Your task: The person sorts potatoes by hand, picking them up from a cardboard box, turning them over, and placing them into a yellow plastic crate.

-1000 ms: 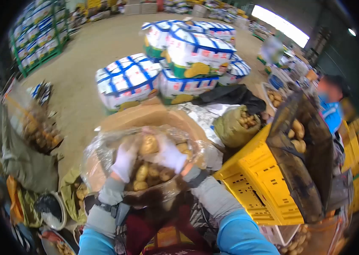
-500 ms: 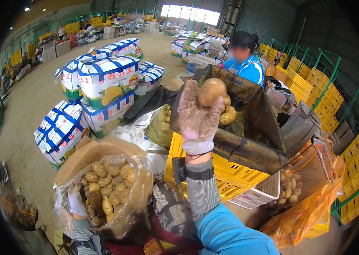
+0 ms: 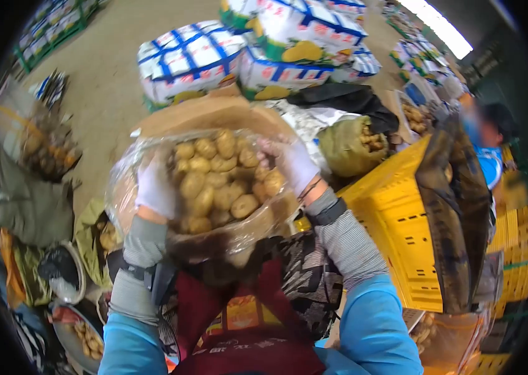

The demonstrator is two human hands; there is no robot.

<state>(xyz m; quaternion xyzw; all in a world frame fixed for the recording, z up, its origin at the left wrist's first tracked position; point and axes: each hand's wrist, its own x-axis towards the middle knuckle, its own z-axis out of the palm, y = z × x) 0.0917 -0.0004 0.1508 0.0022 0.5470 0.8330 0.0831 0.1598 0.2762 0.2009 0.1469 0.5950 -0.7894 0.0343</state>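
Observation:
Potatoes [image 3: 217, 178] fill a cardboard box [image 3: 208, 111] lined with a clear plastic bag [image 3: 128, 172], right in front of me. My left hand [image 3: 156, 187], in a soiled white glove, is at the left side of the pile, its fingers dark and blurred against the potatoes and bag. At the right side of the pile is my right hand [image 3: 294, 161], also gloved. Its fingers are apart and reach down onto the potatoes by the bag's edge, with no potato clearly gripped.
To the right stands a yellow crate [image 3: 395, 231] with a dark sheet [image 3: 458, 219] over its side. Behind the box are stacked white-and-blue potato bags [image 3: 192, 59] and a green sack [image 3: 348, 147] of potatoes. A co-worker [image 3: 486, 140] is at the far right.
My right hand has come down from above the dark tray, where it held up a large potato, to the box. The view has turned downward, toward the box.

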